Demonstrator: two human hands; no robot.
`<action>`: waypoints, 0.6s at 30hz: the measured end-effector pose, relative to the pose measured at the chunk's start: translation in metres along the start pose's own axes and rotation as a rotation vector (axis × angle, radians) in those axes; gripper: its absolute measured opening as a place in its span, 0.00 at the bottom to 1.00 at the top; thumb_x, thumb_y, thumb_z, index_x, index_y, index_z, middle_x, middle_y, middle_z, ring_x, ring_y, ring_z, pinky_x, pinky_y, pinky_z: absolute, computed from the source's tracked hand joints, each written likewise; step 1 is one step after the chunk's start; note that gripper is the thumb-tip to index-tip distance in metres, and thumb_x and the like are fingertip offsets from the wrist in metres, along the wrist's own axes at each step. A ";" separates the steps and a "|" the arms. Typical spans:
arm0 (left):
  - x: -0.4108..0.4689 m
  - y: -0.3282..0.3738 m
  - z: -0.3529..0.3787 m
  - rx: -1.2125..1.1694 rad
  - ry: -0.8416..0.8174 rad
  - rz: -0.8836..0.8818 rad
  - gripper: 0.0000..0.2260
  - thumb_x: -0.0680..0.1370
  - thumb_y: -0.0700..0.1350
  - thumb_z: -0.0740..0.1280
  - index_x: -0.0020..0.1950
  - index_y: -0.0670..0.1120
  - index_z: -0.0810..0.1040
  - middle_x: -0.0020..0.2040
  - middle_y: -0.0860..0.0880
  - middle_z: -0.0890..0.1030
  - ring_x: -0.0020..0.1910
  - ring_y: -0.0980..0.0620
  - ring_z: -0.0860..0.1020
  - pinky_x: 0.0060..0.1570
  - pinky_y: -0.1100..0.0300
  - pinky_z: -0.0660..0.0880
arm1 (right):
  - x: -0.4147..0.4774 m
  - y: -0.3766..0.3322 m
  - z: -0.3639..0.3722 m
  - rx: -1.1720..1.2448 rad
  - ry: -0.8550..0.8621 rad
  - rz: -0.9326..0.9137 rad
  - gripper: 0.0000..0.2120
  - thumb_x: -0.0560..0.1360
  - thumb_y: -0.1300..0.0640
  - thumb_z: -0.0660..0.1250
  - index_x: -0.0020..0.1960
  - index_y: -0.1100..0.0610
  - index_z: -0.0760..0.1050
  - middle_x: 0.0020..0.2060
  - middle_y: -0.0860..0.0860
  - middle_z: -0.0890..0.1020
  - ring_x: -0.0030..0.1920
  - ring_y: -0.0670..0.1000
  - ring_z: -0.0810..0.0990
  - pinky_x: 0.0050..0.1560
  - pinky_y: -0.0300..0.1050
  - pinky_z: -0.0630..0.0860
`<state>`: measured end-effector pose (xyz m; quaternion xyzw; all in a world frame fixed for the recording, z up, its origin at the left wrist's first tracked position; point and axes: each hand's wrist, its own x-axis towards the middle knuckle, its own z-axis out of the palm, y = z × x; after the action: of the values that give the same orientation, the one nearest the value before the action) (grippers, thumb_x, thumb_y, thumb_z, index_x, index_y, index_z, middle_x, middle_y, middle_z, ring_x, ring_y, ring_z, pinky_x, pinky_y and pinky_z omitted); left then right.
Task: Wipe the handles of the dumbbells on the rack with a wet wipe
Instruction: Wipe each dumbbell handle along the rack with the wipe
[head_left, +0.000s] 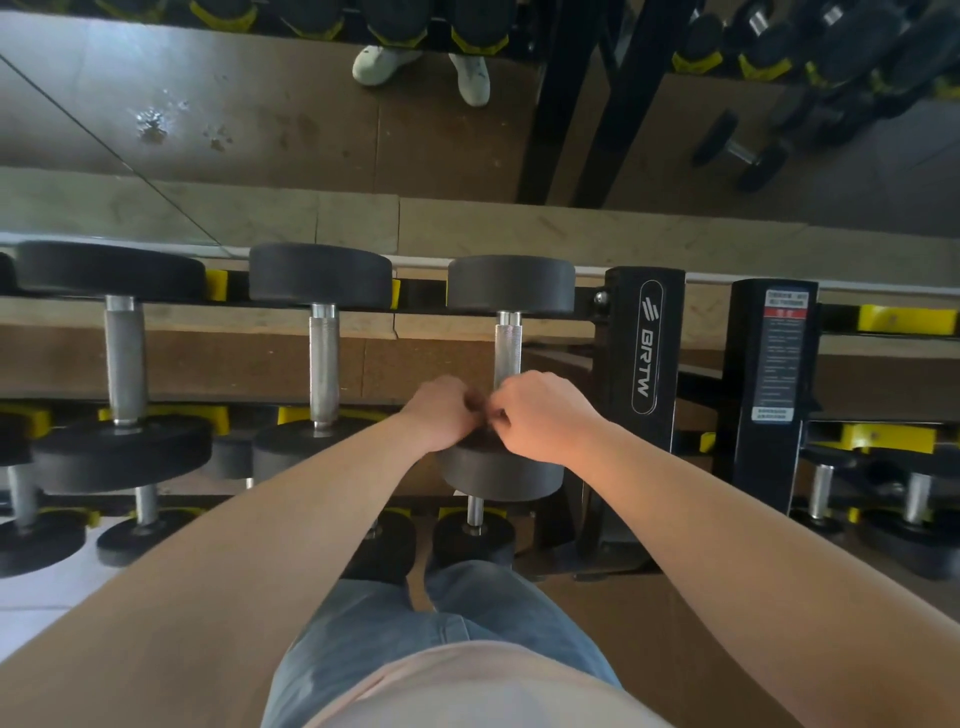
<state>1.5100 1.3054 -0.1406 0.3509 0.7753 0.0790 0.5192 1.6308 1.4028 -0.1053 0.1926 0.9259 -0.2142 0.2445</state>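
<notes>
A dim gym corner: mirror wall at the far side, brown floor underfoot.

The far wall is a mirror (291, 88), running left to right down to a white strip (421, 261) at its foot. A thin diagonal line (104, 145) crosses its left part, with a patch of pale smudges (153, 124) just beside it. The glass reflects brown panels with straight seams. The floor (649, 649) at near right is the same brown board; at near left it gives way to white tile (47, 613), which is brighter. The light is cool and low.

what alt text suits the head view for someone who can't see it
A person's left hand and right hand meet, both curled, over the near end of the rightmost top-tier dumbbell on a BRTW rack; what they hold is unclear.
</notes>
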 end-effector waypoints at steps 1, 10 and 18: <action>0.000 0.000 0.001 -0.031 0.005 -0.013 0.09 0.83 0.48 0.66 0.60 0.51 0.83 0.56 0.49 0.84 0.46 0.54 0.79 0.50 0.59 0.76 | 0.000 0.001 0.001 0.015 0.008 0.011 0.12 0.81 0.51 0.60 0.52 0.50 0.83 0.46 0.49 0.81 0.45 0.54 0.82 0.46 0.54 0.82; 0.000 0.008 -0.006 -0.632 0.218 -0.103 0.03 0.81 0.52 0.69 0.52 0.56 0.82 0.51 0.55 0.83 0.58 0.46 0.81 0.64 0.48 0.77 | 0.001 0.007 0.003 0.397 0.472 0.206 0.06 0.80 0.55 0.68 0.52 0.56 0.81 0.46 0.51 0.81 0.44 0.50 0.80 0.47 0.46 0.80; -0.013 -0.001 0.007 -0.492 0.244 0.090 0.07 0.77 0.53 0.74 0.53 0.57 0.80 0.51 0.59 0.82 0.53 0.60 0.80 0.56 0.62 0.74 | -0.009 0.017 0.019 0.484 0.437 0.157 0.07 0.79 0.59 0.70 0.56 0.53 0.84 0.48 0.48 0.82 0.46 0.46 0.80 0.51 0.42 0.80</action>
<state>1.5180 1.2953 -0.1345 0.2362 0.7734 0.3294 0.4873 1.6527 1.4052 -0.1204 0.3570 0.8610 -0.3623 0.0032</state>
